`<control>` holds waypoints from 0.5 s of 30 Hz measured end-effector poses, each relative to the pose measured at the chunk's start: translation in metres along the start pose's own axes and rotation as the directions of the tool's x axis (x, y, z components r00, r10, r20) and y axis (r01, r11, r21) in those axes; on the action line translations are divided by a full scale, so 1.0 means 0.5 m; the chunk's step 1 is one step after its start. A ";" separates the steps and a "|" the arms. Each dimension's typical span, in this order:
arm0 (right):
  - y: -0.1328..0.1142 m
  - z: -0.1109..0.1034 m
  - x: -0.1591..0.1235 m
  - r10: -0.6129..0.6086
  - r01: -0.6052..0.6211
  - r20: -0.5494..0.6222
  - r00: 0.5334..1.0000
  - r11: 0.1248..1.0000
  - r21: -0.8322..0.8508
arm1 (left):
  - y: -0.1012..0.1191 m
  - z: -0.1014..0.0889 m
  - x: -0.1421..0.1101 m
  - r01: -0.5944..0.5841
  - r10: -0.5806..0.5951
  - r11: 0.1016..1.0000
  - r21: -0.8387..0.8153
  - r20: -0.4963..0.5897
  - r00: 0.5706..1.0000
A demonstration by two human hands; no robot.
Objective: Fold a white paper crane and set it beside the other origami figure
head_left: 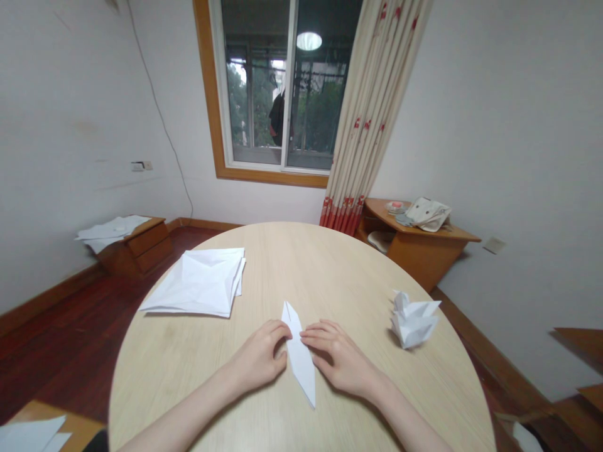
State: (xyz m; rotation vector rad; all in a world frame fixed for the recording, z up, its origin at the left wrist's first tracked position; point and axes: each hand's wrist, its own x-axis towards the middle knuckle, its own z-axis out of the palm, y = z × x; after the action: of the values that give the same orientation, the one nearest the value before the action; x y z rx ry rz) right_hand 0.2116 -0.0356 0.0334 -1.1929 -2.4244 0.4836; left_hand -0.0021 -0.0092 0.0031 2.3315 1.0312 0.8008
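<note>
A narrow white paper fold (298,355), kite-shaped with pointed ends, lies lengthwise on the round pale wood table (301,257). My left hand (257,355) is curled at its left edge, fingertips against the paper. My right hand (338,358) comes in from the other side, its fingers together and resting on the right edge. To the left, a loose stack of creased white paper (195,282) lies on the table. A crumpled-looking folded paper figure (412,320) sits to the right of my right hand, out of reach of my fingertips.
A low wooden drawer unit (146,248) with white sheets on top stands back left, by a red-brown wood floor. At back right, a wooden corner shelf (419,235) holds a cloth bag and a dish. Further white sheets (28,434) lie on a wooden surface at bottom left.
</note>
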 end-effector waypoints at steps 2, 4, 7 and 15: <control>0.003 0.002 0.000 -0.007 0.007 -0.012 1.000 1.000 0.013 | 0.000 -0.003 -0.002 -0.009 0.009 0.999 -0.031 0.018 1.000; 0.008 0.005 -0.001 -0.019 0.020 -0.028 0.999 0.999 0.038 | -0.001 -0.006 -0.002 -0.019 0.021 0.998 -0.062 0.037 0.999; 0.014 0.009 -0.002 -0.033 0.037 -0.051 0.998 0.996 0.082 | -0.001 -0.011 0.002 -0.026 0.032 0.995 -0.094 0.071 0.997; 0.023 0.017 0.004 -0.028 0.039 -0.074 0.997 0.988 0.147 | 0.003 -0.019 0.006 -0.040 0.049 0.991 -0.129 0.070 0.996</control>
State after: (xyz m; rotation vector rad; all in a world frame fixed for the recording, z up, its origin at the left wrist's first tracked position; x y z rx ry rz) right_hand 0.2140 -0.0283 0.0209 -1.0859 -2.3004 0.5903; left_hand -0.0062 -0.0062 0.0120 2.2645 0.8745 0.7696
